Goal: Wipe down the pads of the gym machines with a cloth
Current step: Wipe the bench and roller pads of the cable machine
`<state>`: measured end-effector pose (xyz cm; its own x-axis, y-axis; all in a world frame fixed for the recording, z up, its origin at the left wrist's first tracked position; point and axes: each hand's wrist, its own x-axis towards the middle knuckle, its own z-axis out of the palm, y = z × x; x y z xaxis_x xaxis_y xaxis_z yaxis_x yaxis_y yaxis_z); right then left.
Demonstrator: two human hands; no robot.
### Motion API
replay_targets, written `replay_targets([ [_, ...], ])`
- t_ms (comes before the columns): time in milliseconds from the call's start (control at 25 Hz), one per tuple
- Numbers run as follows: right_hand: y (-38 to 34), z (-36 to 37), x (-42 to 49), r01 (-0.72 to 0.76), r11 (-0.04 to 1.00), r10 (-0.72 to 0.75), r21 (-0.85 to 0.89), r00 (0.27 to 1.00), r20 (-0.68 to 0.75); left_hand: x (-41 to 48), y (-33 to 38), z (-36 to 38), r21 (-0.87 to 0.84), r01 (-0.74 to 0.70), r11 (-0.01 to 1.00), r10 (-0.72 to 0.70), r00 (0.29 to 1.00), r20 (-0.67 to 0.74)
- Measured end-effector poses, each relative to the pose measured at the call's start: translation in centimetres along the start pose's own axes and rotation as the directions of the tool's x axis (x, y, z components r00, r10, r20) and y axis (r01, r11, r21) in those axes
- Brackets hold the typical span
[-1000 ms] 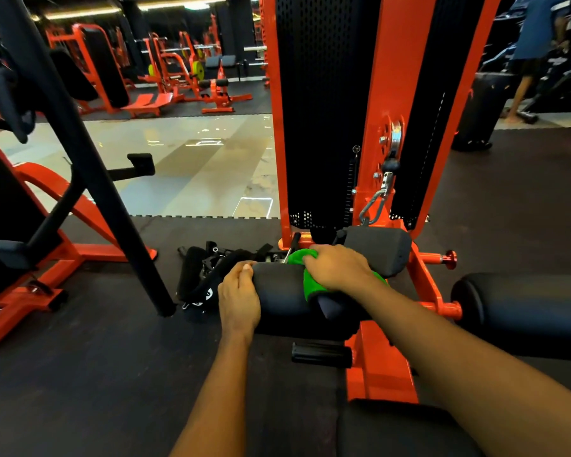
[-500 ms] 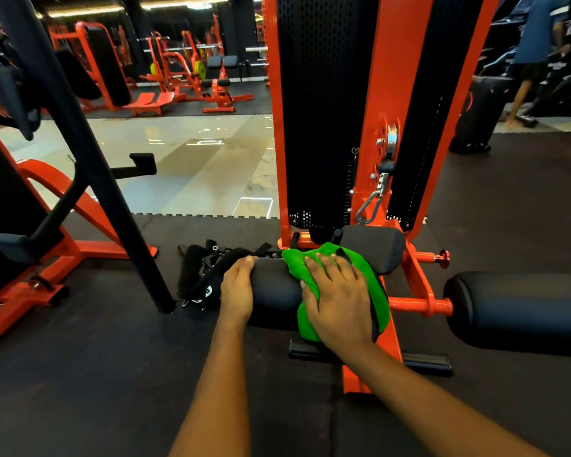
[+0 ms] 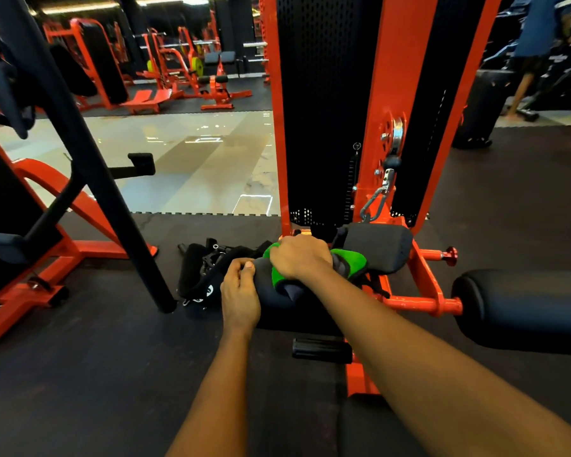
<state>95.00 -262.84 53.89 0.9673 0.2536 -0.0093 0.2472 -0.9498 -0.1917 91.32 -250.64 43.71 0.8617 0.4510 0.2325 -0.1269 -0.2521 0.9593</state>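
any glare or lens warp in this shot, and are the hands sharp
Head view: ceiling lights glare off the glossy floor; its wide lens leans the black post and orange frame outward; the left hand on the pad and right hand on the cloth are sharp; far machines are dim and soft.

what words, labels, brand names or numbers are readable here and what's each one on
None can be read outright.
White mark on the black straps on the floor: logo or lettering, too small to read.
Pale marking on the dark machine at far right: blurred, unreadable.
No print shows on the green cloth, the roller pad or the orange frame.
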Motion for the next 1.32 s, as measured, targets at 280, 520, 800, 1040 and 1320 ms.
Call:
replay_targets([
  [280, 4.2, 4.2, -8.1, 0.12, 0.992, -0.127, -0.042, 0.925, -0.358, -0.2, 0.1, -0.2, 0.023, -0.028, 0.999, 0.027, 1.0, 0.011],
  [520, 5.9, 0.3, 2.2, -0.102, 0.989, 0.059, 0.106, 0.936, 0.348, -0.4, -0.2, -0.1, 0.024, -0.081, 0.996, 0.081, 0.997, -0.016],
  [800, 5.4, 2.4, -6.1, 0.02, 0.997, 0.004, 0.073, 0.949, -0.314, 0.9, 0.7, -0.6, -0.061, 0.281, 0.958, -0.272, 0.954, 0.127],
  [1040, 4.8, 5.3, -8.4, 0.013, 1.0, -0.004, 0.019, 0.906, -0.422, -1.2, 2.4, 0.5, 0.056, 0.168, 0.984, -0.164, 0.984, -0.062],
  [1320, -0.1, -0.7, 1.4, -0.005, 1.0, 0.003, 0.018, 0.993, 0.118, -1.0, 1.2, 0.4, 0.07, 0.032, 0.997, -0.025, 0.995, -0.096],
])
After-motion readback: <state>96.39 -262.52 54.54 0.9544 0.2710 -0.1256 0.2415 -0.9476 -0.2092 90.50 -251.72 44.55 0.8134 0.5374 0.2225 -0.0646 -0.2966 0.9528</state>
